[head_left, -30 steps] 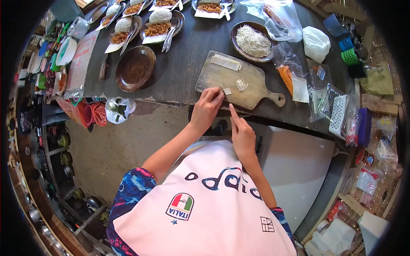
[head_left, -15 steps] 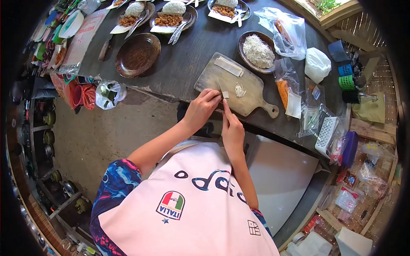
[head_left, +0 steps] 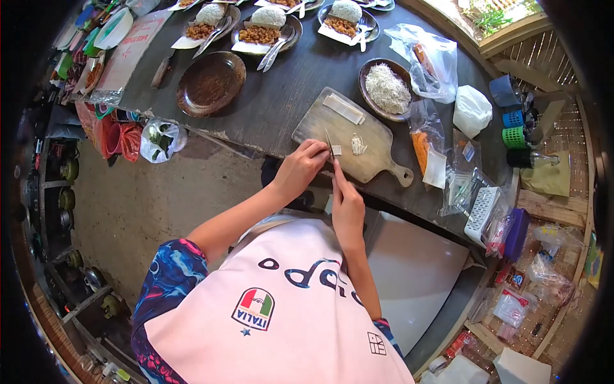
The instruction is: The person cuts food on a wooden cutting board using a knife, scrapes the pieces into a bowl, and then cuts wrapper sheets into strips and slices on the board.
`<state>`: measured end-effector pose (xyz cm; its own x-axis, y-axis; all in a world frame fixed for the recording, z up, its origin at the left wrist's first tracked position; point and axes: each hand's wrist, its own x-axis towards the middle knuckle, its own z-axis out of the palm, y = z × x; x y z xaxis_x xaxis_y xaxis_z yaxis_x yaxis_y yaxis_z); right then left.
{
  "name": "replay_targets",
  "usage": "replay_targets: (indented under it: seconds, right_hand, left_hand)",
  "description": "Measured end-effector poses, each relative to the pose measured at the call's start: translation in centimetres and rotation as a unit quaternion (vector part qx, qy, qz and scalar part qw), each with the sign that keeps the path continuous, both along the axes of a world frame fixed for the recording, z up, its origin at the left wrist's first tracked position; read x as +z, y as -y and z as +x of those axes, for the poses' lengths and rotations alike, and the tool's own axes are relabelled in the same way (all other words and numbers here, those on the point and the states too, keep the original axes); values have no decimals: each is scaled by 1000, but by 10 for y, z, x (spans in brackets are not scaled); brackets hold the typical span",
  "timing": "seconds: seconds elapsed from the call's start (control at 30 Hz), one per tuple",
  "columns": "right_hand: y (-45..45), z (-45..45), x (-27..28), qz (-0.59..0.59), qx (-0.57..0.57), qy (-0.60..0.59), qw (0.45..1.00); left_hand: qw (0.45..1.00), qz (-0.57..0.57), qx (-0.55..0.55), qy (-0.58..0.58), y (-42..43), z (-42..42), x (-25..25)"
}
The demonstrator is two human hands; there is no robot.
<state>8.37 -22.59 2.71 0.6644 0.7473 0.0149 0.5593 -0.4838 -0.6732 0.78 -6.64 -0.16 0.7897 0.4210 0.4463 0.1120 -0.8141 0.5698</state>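
A wooden cutting board (head_left: 377,153) lies at the table's near edge. My right hand (head_left: 347,208) grips a thin knife (head_left: 328,139), index finger stretched along it, the blade pointing away from me over the board. Closed fingers of my left hand (head_left: 300,171) press beside the blade; what they hold is hidden. Just right of the blade lies a small pale square piece (head_left: 337,150). Further right is a small heap of thin pale strips (head_left: 359,144). A flat, pale rectangular block (head_left: 343,109) lies near the board's far edge.
Beyond the board stands a brown bowl (head_left: 364,89) of pale shreds (head_left: 388,88). An empty brown plate (head_left: 211,83) sits left, with several plates of rice and brown food behind. Plastic bags (head_left: 473,112) and a white basket (head_left: 483,214) line the right side.
The view has shifted slightly. Both hands stay at the board's near-left edge, with the knife blade still beside the small pale piece.
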Motion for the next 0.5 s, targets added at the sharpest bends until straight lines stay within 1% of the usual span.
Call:
replay_targets:
  seconds: [0.1, 0.2, 0.3, 0.4, 0.43, 0.5]
  right_hand:
    - [22, -12, 13, -67, -10, -33, 997]
    - [18, -13, 4, -24, -13, -15, 1000]
    - [-9, -1, -7, 5, -7, 9, 1000]
    - [-2, -3, 4, -5, -3, -4, 1000]
    - [7, -7, 7, -38, -3, -3, 999]
    - [18, -13, 12, -57, -7, -19, 998]
  left_hand:
    - [1000, -21, 2, 15, 1, 0, 1]
    - [1000, -26, 10, 8, 2, 0, 3]
    - [1000, -28, 2, 4, 1, -1, 3]
    - [1000, -17, -3, 3, -1, -2, 0]
    - [1000, -16, -3, 7, -3, 0, 0]
    - [1000, -22, -5, 10, 0, -2, -1]
